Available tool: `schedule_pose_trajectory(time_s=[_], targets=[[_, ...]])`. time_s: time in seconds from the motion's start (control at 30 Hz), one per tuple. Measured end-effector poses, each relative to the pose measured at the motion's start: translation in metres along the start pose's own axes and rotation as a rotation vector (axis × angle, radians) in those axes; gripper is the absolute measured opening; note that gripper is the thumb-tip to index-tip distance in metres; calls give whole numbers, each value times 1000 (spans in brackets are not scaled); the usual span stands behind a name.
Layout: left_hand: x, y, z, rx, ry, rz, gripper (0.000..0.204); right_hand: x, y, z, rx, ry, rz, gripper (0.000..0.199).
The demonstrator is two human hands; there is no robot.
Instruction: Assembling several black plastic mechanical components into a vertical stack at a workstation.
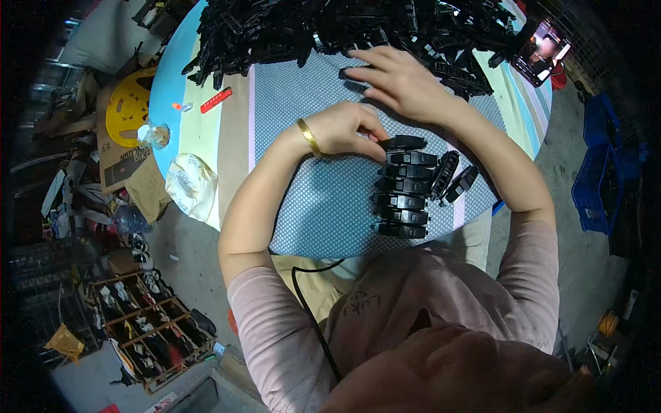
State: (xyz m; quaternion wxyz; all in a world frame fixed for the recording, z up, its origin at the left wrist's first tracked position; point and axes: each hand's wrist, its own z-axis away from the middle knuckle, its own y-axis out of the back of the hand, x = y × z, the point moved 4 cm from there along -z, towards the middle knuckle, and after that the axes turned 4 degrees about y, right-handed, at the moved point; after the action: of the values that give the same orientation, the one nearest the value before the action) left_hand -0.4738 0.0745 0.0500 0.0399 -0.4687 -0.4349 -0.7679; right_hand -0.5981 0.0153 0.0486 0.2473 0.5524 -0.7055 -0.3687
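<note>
My left hand, a gold bracelet at its wrist, has thumb and forefinger closed at the left end of a black plastic part. That part lies at the far end of a column of similar black plastic parts, set side by side on the patterned tablecloth. Two more black parts lie slanted just right of the column. Farther off, my right hand stretches over the cloth with its fingers apart, at the near edge of a heap of black parts. A small dark piece shows by its fingertips, partly hidden.
A red cutter-like tool and a crumpled white bag lie on the table's left side. A lit phone stands at the far right. Blue crates are on the floor to the right, a wooden rack at lower left.
</note>
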Motion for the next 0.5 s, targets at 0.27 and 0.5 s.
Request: schedule_pose_trajectory(time_s=[0.27, 0.5], targets=[[-49, 59, 4, 944, -35, -484, 25, 0, -19, 7, -146, -51, 52, 25], [-51, 57, -32, 845, -43, -1048, 48, 7, -9, 17, -225, -150, 216, 19]])
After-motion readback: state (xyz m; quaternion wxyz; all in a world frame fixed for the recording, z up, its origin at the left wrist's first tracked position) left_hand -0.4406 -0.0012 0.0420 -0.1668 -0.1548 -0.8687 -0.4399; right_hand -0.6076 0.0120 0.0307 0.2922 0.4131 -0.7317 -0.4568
